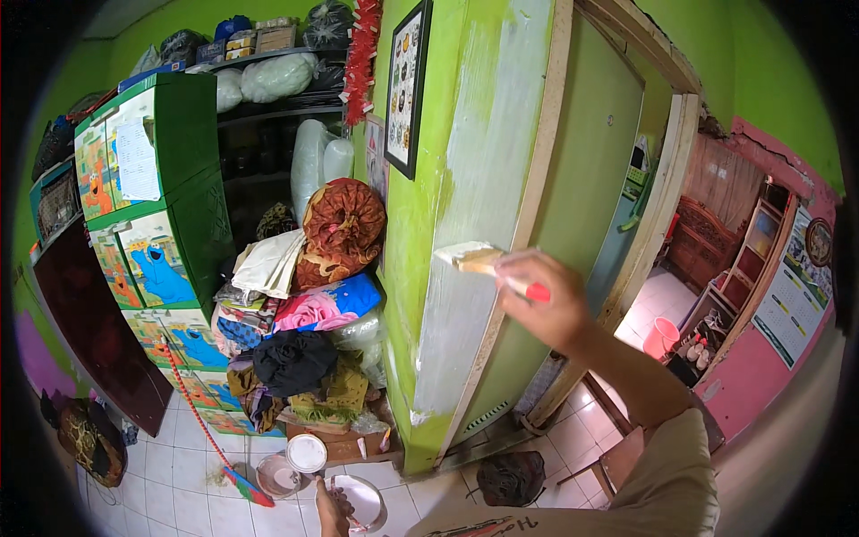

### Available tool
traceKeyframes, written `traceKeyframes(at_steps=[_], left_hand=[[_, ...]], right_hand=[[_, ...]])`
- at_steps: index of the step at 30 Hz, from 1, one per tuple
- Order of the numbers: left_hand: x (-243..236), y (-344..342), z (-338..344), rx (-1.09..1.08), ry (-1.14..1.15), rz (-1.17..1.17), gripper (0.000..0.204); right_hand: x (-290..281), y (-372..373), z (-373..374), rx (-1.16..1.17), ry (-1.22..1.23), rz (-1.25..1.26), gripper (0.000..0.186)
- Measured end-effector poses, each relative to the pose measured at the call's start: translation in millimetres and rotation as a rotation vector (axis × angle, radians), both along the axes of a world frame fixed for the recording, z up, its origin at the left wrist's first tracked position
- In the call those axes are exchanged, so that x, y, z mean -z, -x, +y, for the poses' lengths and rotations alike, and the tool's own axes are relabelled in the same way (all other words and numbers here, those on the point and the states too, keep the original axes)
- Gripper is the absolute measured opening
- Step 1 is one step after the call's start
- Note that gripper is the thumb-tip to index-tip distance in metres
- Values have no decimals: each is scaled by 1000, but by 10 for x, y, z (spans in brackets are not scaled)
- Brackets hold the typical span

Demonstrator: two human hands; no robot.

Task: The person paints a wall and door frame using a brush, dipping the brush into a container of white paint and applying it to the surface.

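Note:
My right hand [541,300] grips a flat paintbrush [479,258] with a wooden handle and a red end. Its white-coated bristles touch the edge of a pale whitish painted strip [474,179], which runs down the green wall [413,268] beside the wooden door frame [542,134]. Low at the bottom, my left hand [331,512] is closed at the rim of a bucket [380,515] of white paint, thumb up; most of its fingers are hidden. Next to that bucket are a round white lid [307,453] and a second, pinkish tub [279,476].
A red-handled broom [201,394] leans against the green cartoon-printed drawer cabinet [192,170]. Cloths and bundles [304,358] are piled by the wall corner. A framed picture [408,89] hangs left of the strip. A dark bag [511,477] lies on the floor near the doorway.

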State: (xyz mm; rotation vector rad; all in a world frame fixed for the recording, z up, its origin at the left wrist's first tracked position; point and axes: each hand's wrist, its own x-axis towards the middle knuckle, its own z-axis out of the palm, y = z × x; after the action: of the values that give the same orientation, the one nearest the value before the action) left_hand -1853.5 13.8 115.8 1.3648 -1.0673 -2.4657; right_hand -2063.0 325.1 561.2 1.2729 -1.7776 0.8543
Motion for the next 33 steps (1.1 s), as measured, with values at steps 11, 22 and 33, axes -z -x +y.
traceKeyframes(at_steps=[11,22,33], left_hand=[[332,-146,-47,-47,29,-32,61],[431,-184,-69,-52,9,-113,61],[458,-169,-5,-4,22,-84,62]], right_hand=[[-2006,218,-96,165,276,238,14],[-389,202,-201,175,-31,358,26],[-92,46,-178,56,-123,-74,19]])
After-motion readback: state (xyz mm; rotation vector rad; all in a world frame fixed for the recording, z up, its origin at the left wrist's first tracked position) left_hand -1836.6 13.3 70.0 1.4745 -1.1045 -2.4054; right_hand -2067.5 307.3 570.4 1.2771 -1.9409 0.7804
